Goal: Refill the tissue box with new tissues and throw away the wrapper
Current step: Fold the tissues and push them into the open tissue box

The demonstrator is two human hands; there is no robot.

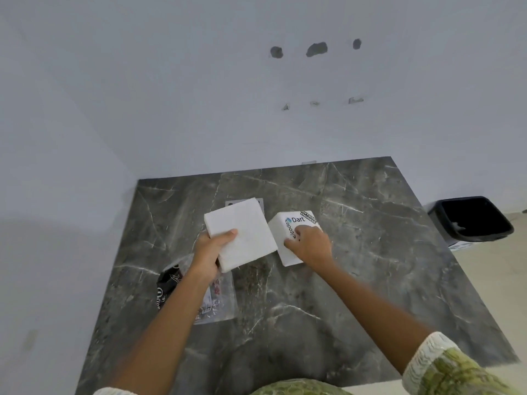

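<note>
1. Far left on the marble table: the wrapper, clear plastic with dark print, lies flat and looks emptied, partly under the left forearm. I read the unwrapping as done; the wrapper is not yet binned.
2. Left hand: closed around the near corner of the tissue stack, thumb on top, fingers underneath. The bare white block is lifted and tilted, its far edge over a small grey item I cannot identify.
3. Just right of the stack: the tissue box, white with stickers, standing on the table. Stack and box look nearly touching; I cannot tell if they meet.
4. Right hand: curled over the box's near upper side, gripping or steadying it. Whether the box is open, I cannot tell.
5. Far right, on the floor beside the table: black bin, well apart from the wrapper.
6. Remaining, by my judgement: load the stack into the box, close it, carry the wrapper to the bin.
</note>
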